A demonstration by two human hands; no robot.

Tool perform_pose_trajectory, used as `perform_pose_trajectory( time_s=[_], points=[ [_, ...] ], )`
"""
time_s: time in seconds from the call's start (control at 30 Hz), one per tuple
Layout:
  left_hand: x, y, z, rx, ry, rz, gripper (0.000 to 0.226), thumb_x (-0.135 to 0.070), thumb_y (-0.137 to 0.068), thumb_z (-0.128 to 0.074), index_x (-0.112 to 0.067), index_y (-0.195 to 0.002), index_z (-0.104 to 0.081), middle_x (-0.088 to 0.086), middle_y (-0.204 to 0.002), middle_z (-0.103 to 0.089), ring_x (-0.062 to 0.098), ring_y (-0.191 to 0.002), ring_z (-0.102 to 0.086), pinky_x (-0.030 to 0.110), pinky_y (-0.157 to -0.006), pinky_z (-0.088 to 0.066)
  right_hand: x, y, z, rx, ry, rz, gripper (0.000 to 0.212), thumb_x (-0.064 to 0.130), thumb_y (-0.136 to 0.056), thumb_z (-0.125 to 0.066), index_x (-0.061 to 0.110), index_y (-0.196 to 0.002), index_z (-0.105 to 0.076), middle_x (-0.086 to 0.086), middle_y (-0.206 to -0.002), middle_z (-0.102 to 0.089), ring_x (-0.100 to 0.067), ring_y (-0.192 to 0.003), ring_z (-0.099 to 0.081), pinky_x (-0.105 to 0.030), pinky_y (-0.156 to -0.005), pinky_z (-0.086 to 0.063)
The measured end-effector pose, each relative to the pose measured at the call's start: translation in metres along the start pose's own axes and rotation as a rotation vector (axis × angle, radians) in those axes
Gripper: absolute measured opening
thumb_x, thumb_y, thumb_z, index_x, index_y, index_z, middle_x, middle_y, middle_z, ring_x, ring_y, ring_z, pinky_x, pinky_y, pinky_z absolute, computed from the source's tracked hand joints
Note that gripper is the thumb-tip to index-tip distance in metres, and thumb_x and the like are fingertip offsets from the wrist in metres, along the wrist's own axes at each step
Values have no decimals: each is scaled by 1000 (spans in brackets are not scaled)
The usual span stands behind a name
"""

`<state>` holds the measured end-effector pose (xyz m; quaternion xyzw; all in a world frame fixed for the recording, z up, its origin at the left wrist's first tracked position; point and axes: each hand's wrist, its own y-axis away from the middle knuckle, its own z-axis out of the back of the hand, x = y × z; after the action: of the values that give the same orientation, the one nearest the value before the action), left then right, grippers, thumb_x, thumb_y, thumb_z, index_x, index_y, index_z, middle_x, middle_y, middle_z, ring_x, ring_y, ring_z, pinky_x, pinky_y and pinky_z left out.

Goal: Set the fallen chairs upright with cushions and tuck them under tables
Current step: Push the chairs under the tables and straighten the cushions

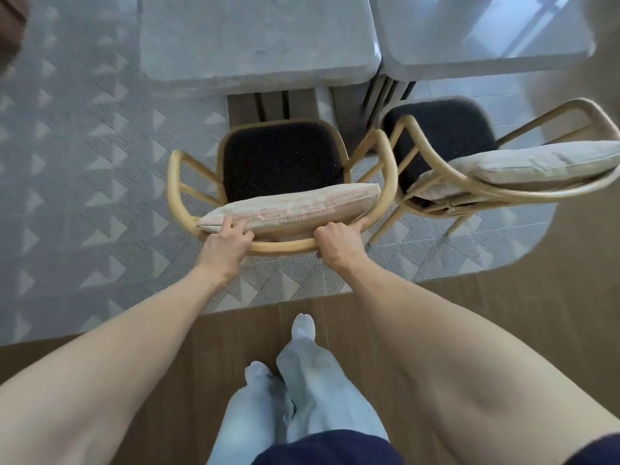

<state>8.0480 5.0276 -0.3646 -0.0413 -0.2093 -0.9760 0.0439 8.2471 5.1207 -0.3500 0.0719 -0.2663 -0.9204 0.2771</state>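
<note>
Upright | rattan chair [385, 182] | dark seat | striped cushion [292, 206] against back

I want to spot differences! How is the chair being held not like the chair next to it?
Both hands, left hand and right hand, grip the held chair; nobody touches the other chair. The held chair faces the left table squarely; the other sits angled by the right table. Both have tan frames, dark seats and a pale cushion.
</note>
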Motion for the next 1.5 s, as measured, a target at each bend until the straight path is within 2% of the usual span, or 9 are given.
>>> perform_pose_trajectory(
  time_s=[0.37, 0.6, 0.73, 0.93, 1.1, 1.23, 1.3, 1.4, 1.5],
  points=[
    [3, -57, 24, -53, 106, -8, 15, -8, -92, -64, -9, -107, -65, 7, -111, -51, 26, -111, -49, 34, -64, -47, -27, -45, 33, 2, -68, -29, 13, 6, -93, -63, 12, -97, -74, -6, -94, -74, -32, -104, -67, -80, -107, -22],
    [-2, -48, 29, -61, 128, 46, 24, -12, -85, -73, -8, -107, -65, 8, -111, -51, 25, -111, -50, 35, -69, -55, -26, -45, 37, 23, -82, -32, 14, 8, -92, -66, 12, -105, -71, -7, -102, -71, -31, -111, -62, -78, -107, -25],
    [-10, -45, 30, -86, 91, 58, 12, -6, -91, -64, -3, -102, -68, 9, -110, -56, 27, -115, -50, 35, -67, -58, -26, -43, 35, 11, -43, -31, 15, 9, -95, -62, 11, -105, -72, -9, -102, -73, -33, -110, -62, -79, -107, -24],
    [-13, -42, 28, -92, 48, 6, 13, -2, -96, -55, -1, -103, -66, 7, -106, -54, 23, -106, -51, 29, -63, -57, -25, -40, 30, 3, -24, -20, 14, 8, -95, -61, 11, -103, -72, -9, -101, -73, -33, -108, -63, -78, -105, -27],
    [-13, -40, 26, -81, 68, -5, 11, -2, -94, -58, 0, -101, -67, 7, -104, -54, 23, -103, -52, 31, -65, -57, -27, -35, 27, -4, -19, -22, 14, 7, -94, -62, 11, -103, -72, -9, -102, -72, -33, -108, -63, -77, -106, -27],
    [-14, -37, 25, -70, 96, 19, 14, -6, -90, -65, -1, -103, -67, 8, -109, -54, 24, -111, -51, 34, -69, -60, -28, -34, 24, 2, 9, -1, 15, 12, -95, -63, 12, -108, -71, -8, -106, -72, -30, -114, -60, -76, -107, -26],
    [-12, -35, 26, -55, 108, 24, 22, -10, -88, -69, -3, -109, -66, 8, -112, -52, 24, -112, -51, 35, -73, -59, -30, -32, 22, -12, 29, 27, 16, 15, -94, -64, 13, -108, -69, -7, -107, -71, -29, -114, -58, -72, -106, -32],
    [-2, -32, 35, 22, 122, -30, 39, -24, -87, -73, -10, -121, -62, 6, -121, -46, 22, -116, -48, 37, -84, -56, -31, -29, 29, -93, -62, 62, 14, 16, -93, -60, 12, -103, -69, -7, -104, -69, -28, -108, -60, -50, -92, -44],
    [12, -25, 48, 74, 160, -46, 43, -22, -87, -72, -15, -127, -57, 5, -125, -43, 22, -118, -48, 39, -89, -55, -32, -25, 47, -119, -91, 69, 14, 16, -92, -65, 11, -105, -68, -7, -106, -68, -26, -103, -61, -44, -83, -45]
  ],
)
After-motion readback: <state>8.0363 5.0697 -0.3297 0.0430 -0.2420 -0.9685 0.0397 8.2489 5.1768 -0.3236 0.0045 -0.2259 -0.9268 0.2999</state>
